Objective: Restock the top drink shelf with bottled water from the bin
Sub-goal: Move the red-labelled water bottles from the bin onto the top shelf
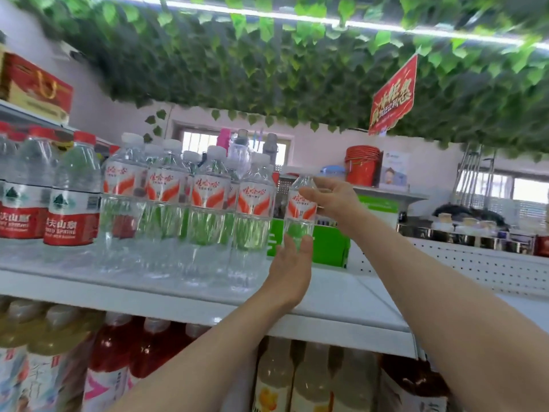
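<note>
A clear water bottle [299, 215] with a red and white label is held upright above the right part of the white top shelf [332, 295]. My right hand [332, 197] grips its neck and shoulder from the right. My left hand [292, 263] cups its lower body from below. A row of matching white-capped water bottles [208, 203] stands on the shelf just left of it. The bin is not in view.
Red-capped, red-labelled water bottles [71, 200] stand at the shelf's far left. Below hang rows of red and yellow drinks [142, 352]. A green box [329, 245] sits behind the held bottle. Leafy vines [297, 69] and a red sign [392, 96] hang overhead.
</note>
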`<state>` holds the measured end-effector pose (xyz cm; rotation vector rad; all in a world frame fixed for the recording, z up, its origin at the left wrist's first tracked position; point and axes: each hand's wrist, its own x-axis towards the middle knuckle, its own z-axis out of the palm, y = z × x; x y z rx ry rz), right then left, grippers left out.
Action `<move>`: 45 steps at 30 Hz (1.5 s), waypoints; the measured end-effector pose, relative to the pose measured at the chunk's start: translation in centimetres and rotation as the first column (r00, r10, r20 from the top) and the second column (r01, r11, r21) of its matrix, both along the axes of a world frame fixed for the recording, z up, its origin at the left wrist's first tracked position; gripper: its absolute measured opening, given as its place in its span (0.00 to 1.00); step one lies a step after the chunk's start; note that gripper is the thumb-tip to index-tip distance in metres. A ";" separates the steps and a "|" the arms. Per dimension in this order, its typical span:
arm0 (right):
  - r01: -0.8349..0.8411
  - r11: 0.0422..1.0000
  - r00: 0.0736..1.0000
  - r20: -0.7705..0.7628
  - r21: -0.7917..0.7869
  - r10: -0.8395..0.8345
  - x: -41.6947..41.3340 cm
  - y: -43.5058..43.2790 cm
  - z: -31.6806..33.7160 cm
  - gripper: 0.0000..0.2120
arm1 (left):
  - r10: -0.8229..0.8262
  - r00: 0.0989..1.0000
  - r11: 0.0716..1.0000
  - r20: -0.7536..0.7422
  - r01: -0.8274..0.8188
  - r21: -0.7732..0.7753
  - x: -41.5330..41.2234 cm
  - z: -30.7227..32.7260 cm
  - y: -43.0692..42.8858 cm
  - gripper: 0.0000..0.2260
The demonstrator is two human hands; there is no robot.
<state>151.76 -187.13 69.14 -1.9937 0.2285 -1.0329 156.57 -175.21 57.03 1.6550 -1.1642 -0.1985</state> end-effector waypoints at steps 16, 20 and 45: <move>-0.007 1.000 0.999 0.035 0.010 0.007 3.6 -2.6 -0.9 0.35 | 0.086 0.993 0.995 -0.085 -0.082 0.049 3.4 -0.7 -4.6 0.39; 0.003 1.000 1.000 0.002 0.013 -0.003 3.4 -2.3 -0.8 0.35 | 0.088 0.993 0.996 -0.073 -0.085 0.041 3.4 -0.6 -4.6 0.40; 0.346 0.911 0.908 -0.164 -0.225 -0.385 -5.0 15.7 -1.5 0.31 | 0.049 0.990 0.984 0.131 -0.025 -0.176 0.9 1.0 19.3 0.34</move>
